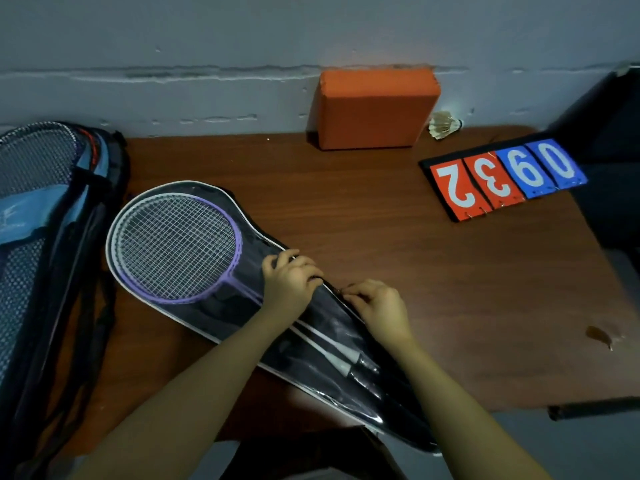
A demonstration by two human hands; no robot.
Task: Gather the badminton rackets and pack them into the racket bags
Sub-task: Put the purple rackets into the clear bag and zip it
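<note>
**Rackets in clear-front cover, both hands at its zip edge**

Surface: dark reddish-brown wood-grain table (398, 244), pushed up vs. a grey-blue painted wall (242, 46) w/ a rough, chipped horizontal ridge running across it. Tabletop has a small brown stain or gouge (598, 335) near the right edge. A dark metal bar (594, 410) shows under the table's near right corner; grey floor below. Dim, bluish light overall.

Task items: racket cover (194, 317), black w/ white piping and see-through front, lies diagonally across the table, head end up-left, handle end hanging past the near edge. Inside it, a purple-framed racket (176, 244) and a white-framed one stacked just under it; white shafts and black grips visible thru the plastic lower right.

Left hand (289, 284) curls over the cover's upper edge near the throat, gripping the fabric. Right hand (379, 306) just beside it, fingertips pinching at the cover's edge, prob. the zip pull, too small to be sure.

Elsewhere: big blue-and-black racket bag (41, 237) at far left, partly off the table, w/ racket heads sticking out of its open top. Orange foam block (375, 107) stands vs. the wall at table back. Worn feather shuttlecock (445, 125) just right of it. Flip scoreboard (502, 178) lies flat at right: red 2, 3, blue 6, 0, upside down to the viewer. Dark object at far right edge, unclear what.
</note>
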